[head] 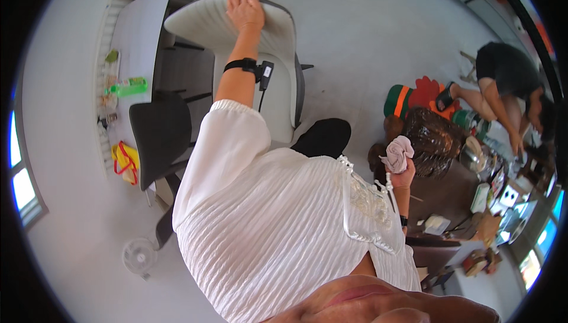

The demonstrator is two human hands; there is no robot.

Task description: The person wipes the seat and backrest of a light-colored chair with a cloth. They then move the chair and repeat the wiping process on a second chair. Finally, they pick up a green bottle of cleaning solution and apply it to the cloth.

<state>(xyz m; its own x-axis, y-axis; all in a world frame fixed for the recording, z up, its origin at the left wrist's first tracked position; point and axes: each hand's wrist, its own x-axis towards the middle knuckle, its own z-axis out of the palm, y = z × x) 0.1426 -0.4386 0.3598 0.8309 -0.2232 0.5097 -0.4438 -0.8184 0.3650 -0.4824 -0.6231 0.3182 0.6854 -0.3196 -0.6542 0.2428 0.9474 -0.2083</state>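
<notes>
My left hand (246, 10) grips the top rim of the backrest of a light-grey shell chair (277, 83), fingers laid over the edge. A black strap with a small device (264, 74) is around that forearm, and a cable hangs from it. In my right hand (403, 175) is a crumpled pale pink cloth (397, 154), bunched above the fingers. This hand is beside a dark brown table (448, 194), near a glossy brown carved piece (430, 141) at its edge. My fingers are partly hidden behind the cloth.
A white table (137, 34) on the left bears a green bottle (128, 87) and a yellow bag (126, 163). A dark chair (159, 141) stands against it, with a white fan (140, 255) below. At right, a person (510, 79) bends by the cluttered brown table.
</notes>
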